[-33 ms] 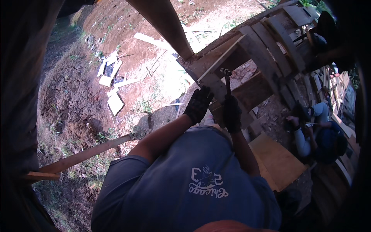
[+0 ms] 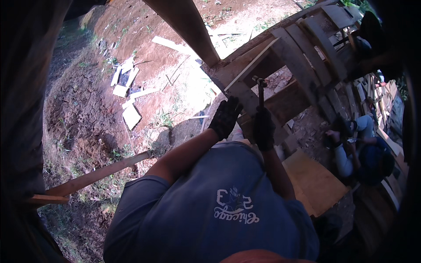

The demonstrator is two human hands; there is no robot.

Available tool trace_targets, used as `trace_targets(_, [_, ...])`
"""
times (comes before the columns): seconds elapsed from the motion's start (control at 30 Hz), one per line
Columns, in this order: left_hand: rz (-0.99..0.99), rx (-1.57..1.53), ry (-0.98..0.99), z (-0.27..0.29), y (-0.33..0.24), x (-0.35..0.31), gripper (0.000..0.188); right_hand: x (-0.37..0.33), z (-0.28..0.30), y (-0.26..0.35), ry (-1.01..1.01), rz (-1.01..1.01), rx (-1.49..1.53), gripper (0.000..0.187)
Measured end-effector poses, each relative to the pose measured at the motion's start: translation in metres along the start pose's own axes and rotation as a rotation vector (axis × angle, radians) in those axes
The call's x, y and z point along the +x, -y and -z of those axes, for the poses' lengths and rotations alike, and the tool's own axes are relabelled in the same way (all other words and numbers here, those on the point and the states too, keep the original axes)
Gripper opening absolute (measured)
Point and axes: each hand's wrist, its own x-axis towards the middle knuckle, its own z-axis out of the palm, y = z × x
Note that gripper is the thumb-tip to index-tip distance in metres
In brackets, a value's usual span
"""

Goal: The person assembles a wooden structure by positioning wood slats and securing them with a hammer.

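My right hand (image 2: 263, 129), in a black glove, is closed round the dark handle of a hammer (image 2: 261, 94). The hammer's head points away from me, above the wooden framework. Just left of it, my left hand (image 2: 225, 117), gloved in black too, lies against a wooden board (image 2: 242, 95) with its fingers stretched out. I cannot make out any nail by those fingers. A thin pale strip of wood (image 2: 252, 64) runs slantwise from near my left fingertips toward the far right.
A thick post (image 2: 188, 28) rises beyond my hands. Wide slats (image 2: 296, 57) cross the frame at right, with gaps between them. A plywood sheet (image 2: 315, 182) lies near another person (image 2: 372, 160) lower right. Wood scraps (image 2: 130, 116) litter the sunlit dirt; a beam (image 2: 98, 173) juts in at left.
The hammer's head has shifted slightly to the right and turned a little, with my right hand still round the handle. My left hand stays in place.
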Motion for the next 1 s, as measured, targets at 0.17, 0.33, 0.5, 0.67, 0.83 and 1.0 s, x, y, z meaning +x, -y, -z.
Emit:
trace_targets(0.17, [-0.004,-0.039,-0.014,0.002,-0.006,0.005,0.080,-0.004,-0.031,-0.037,-0.037,0.302,-0.495,0.025])
trace_targets(0.33, [0.013,-0.067,0.026,-0.001,0.000,0.001,0.081,-0.001,-0.015,-0.008,-0.117,0.208,-0.256,0.033])
trace_targets(0.5, [0.003,-0.070,-0.004,0.005,-0.001,0.005,0.078,-0.004,-0.028,-0.028,-0.038,0.263,-0.557,0.029])
trace_targets(0.67, [0.025,-0.088,-0.001,0.001,-0.001,-0.001,0.075,-0.002,-0.015,-0.003,-0.117,0.205,-0.245,0.031])
trace_targets(0.83, [-0.034,-0.071,-0.048,-0.002,0.000,0.003,0.072,0.005,-0.022,-0.021,0.053,0.191,-0.426,0.020])
trace_targets(1.0, [0.053,-0.072,0.146,-0.001,0.000,0.003,0.067,0.010,-0.006,0.006,-0.094,0.209,-0.168,0.017])
